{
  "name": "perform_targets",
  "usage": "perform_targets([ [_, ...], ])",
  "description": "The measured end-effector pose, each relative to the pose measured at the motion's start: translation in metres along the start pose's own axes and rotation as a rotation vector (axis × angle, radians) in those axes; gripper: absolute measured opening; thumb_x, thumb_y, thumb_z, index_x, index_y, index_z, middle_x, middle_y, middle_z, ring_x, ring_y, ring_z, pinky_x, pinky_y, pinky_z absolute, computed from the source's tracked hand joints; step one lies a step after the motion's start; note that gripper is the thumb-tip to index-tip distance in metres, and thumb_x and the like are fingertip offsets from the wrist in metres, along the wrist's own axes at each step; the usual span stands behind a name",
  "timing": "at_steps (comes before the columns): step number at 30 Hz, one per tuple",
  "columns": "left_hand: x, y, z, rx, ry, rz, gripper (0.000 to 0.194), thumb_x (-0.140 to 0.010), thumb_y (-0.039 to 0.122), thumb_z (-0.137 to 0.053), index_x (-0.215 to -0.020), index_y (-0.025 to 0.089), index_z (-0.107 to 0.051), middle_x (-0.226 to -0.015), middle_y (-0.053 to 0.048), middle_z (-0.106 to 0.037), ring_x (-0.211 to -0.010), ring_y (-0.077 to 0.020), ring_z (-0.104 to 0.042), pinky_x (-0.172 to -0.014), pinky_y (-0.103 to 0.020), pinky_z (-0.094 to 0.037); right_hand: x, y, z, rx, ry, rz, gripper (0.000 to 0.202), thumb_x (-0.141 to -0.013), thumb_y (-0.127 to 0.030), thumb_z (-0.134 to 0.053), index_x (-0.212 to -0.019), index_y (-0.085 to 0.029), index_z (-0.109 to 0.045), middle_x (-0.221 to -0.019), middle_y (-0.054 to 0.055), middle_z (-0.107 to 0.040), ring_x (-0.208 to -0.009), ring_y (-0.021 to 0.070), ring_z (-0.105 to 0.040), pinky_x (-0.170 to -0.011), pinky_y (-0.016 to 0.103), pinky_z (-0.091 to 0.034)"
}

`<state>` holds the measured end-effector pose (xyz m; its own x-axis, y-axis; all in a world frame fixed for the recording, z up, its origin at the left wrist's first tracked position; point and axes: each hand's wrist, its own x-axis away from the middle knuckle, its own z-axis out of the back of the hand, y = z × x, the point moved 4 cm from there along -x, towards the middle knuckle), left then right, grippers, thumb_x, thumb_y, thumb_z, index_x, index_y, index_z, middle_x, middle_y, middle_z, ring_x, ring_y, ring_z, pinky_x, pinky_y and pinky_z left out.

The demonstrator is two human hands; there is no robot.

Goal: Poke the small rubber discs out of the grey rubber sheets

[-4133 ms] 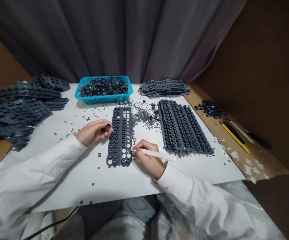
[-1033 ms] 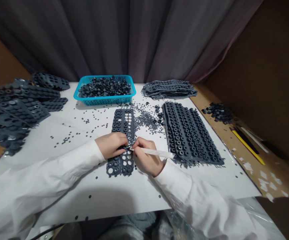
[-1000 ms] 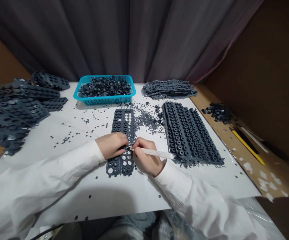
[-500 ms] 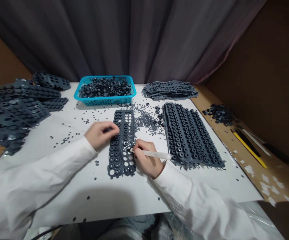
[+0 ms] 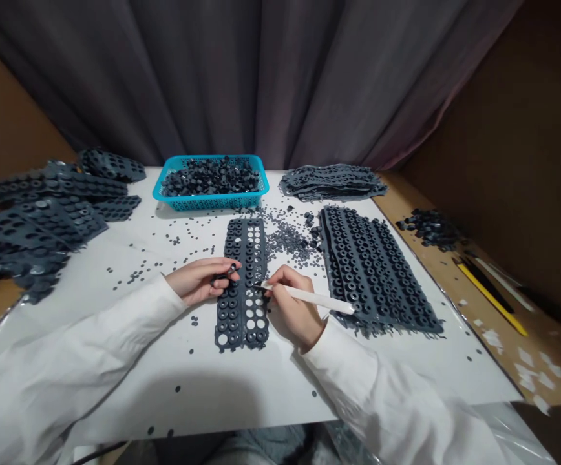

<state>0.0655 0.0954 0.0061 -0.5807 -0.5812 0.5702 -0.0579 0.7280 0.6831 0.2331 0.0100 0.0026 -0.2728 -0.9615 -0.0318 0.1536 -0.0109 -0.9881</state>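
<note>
On the white-covered bench, the left hand's fingers pinch small black pieces beside a dark, rubbery perforated sheet, its long axis running away from the wearer; the right hand's fingers clasp a slim white-handled tool, tip pointing left over the sheet's holes.

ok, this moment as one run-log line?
left hand: small dark pieces in fingers | right hand: white tool, tip at perforated strip | strip: flat, some holes open | blue basket: filled, beyond strip

A grey curtain hangs behind; a yellow tool (slim) lies near white scraps.
</note>
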Motion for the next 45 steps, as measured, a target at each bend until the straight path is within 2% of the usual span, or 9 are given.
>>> perform_targets([
  [13,0.000,-0.005,-0.007,0.034,-0.068,-0.001,0.012,-0.073,0.017,-0.068,-0.080,0.009,-0.063,-0.064,-0.005,-0.060,-0.042,-0.0031,-0.040,-0.037,-0.011,-0.030,0.000,0.003,0.000,-0.014,0.010,-0.025,0.009,-0.072,-0.016,-0.048,-0.067,-0.019,-0.055,-0.057,-0.003,-0.059,-0.053,0.0118,-0.050,-0.053,0.023,-0.038],
  [18,-0.005,0.001,-0.008,0.086,-0.145,0.099,0.025,-0.074,0.033,-0.062,-0.061,0.013,-0.051,-0.061,-0.004,-0.057,-0.043,-0.0077,-0.045,-0.032,-0.014,-0.033,0.000,-0.001,0.000,0.031,0.002,-0.021,0.010,-0.071,-0.016,-0.047,-0.063,-0.019,-0.054,-0.055,-0.003,-0.057,-0.053,0.0119,-0.049,-0.054,0.023,-0.037],
  [24,-0.016,0.003,-0.010,-0.028,-0.164,0.131,0.024,-0.067,0.014,-0.070,-0.064,0.015,-0.046,-0.050,0.007,-0.042,-0.033,-0.0013,-0.029,-0.028,-0.008,-0.017,-0.001,-0.005,0.000,0.123,-0.015,0.023,0.011,-0.069,-0.014,-0.048,-0.062,-0.019,-0.054,-0.057,-0.003,-0.056,-0.056,0.0125,-0.050,-0.055,0.022,-0.037],
  [27,-0.019,0.003,-0.013,-0.137,-0.165,0.076,0.021,-0.063,0.013,-0.073,-0.074,0.014,-0.056,-0.054,0.006,-0.044,-0.036,-0.0010,-0.032,-0.030,-0.008,-0.017,-0.001,-0.001,-0.001,0.120,-0.031,0.026,0.011,-0.071,-0.014,-0.047,-0.065,-0.019,-0.055,-0.058,-0.003,-0.057,-0.056,0.0123,-0.050,-0.054,0.022,-0.037],
  [32,-0.018,0.010,-0.017,-0.642,-0.115,-0.092,0.022,-0.068,0.027,-0.070,-0.084,0.012,-0.069,-0.073,-0.005,-0.062,-0.043,-0.0048,-0.040,-0.036,-0.016,-0.026,0.000,0.001,-0.002,0.131,-0.038,0.038,0.010,-0.072,-0.015,-0.047,-0.067,-0.018,-0.056,-0.059,-0.003,-0.057,-0.056,0.0119,-0.050,-0.055,0.022,-0.036],
  [35,-0.015,0.019,-0.027,-1.171,-0.089,-0.413,0.015,-0.072,0.028,-0.066,-0.077,0.016,-0.071,-0.070,-0.004,-0.066,-0.057,-0.0128,-0.054,-0.054,-0.023,-0.042,0.000,-0.002,-0.002,0.165,-0.045,0.059,0.011,-0.073,-0.016,-0.048,-0.065,-0.018,-0.055,-0.057,-0.004,-0.054,-0.057,0.0118,-0.049,-0.054,0.021,-0.035],
  [38,-0.012,0.020,-0.041,-1.600,-0.093,-0.656,0.009,-0.073,0.022,-0.065,-0.074,0.015,-0.070,-0.074,-0.006,-0.065,-0.070,-0.0188,-0.060,-0.068,-0.028,-0.045,-0.001,-0.006,-0.002,0.205,-0.070,0.083,0.012,-0.074,-0.016,-0.048,-0.063,-0.019,-0.053,-0.056,-0.005,-0.050,-0.055,0.0112,-0.047,-0.053,0.021,-0.033],
  [42,-0.013,0.011,-0.054,-1.961,-0.151,-0.647,0.007,-0.075,0.019,-0.062,-0.078,0.014,-0.066,-0.080,-0.008,-0.062,-0.073,-0.0206,-0.061,-0.066,-0.028,-0.046,-0.002,-0.007,-0.002,0.235,-0.113,0.096,0.013,-0.075,-0.015,-0.047,-0.063,-0.019,-0.051,-0.056,-0.005,-0.051,-0.056,0.0110,-0.047,-0.054,0.021,-0.032],
  [45,-0.015,0.005,-0.058,-2.054,-0.191,-0.614,0.007,-0.078,0.016,-0.056,-0.078,0.014,-0.063,-0.080,-0.008,-0.062,-0.071,-0.0201,-0.061,-0.063,-0.027,-0.045,-0.001,-0.008,-0.001,0.242,-0.124,0.104,0.013,-0.076,-0.015,-0.046,-0.063,-0.019,-0.050,-0.056,-0.004,-0.050,-0.057,0.0110,-0.047,-0.054,0.021,-0.031],
])
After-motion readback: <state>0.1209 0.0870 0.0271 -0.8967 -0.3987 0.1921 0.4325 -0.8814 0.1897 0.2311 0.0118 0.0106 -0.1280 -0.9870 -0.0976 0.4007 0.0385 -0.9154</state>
